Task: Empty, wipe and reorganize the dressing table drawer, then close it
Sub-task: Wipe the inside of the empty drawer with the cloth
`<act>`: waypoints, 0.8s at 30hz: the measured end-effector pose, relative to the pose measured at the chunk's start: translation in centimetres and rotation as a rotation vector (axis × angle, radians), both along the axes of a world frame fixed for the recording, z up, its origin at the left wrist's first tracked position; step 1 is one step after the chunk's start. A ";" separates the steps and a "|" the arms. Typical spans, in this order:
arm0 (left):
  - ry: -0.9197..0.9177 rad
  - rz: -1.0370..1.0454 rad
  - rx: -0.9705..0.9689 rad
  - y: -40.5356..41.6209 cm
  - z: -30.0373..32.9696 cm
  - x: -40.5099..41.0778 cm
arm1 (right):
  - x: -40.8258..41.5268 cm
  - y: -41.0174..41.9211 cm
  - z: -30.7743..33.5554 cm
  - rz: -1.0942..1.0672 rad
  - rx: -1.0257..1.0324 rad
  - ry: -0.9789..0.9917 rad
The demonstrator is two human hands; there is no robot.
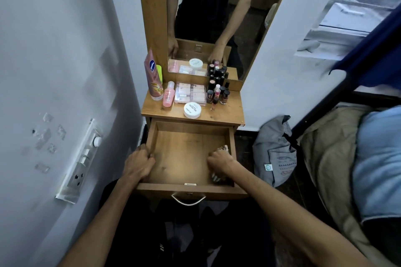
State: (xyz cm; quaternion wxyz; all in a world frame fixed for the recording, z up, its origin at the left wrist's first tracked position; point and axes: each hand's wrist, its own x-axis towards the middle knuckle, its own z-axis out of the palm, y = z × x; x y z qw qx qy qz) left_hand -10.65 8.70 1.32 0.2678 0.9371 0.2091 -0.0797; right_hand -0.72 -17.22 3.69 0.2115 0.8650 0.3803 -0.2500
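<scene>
With the drawer pulled open and nearly bare, my left hand clamped on its left wall, I keep the right hand closed around the small items in the right front corner and lift straight up.

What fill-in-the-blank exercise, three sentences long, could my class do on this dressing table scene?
1. The drawer stands ____, its wooden floor mostly bare.
2. The left hand grips the drawer's ____ side wall.
3. The round white jar sits on the ____, in front of the clear cosmetic boxes, while the right hand reaches inside the drawer.

Missing words: open; left; tabletop
</scene>
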 end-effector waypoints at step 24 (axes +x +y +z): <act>-0.039 0.074 -0.124 -0.2 0.2 0.2 | 1.0 1.8 0.1 -0.895 0.548 -0.255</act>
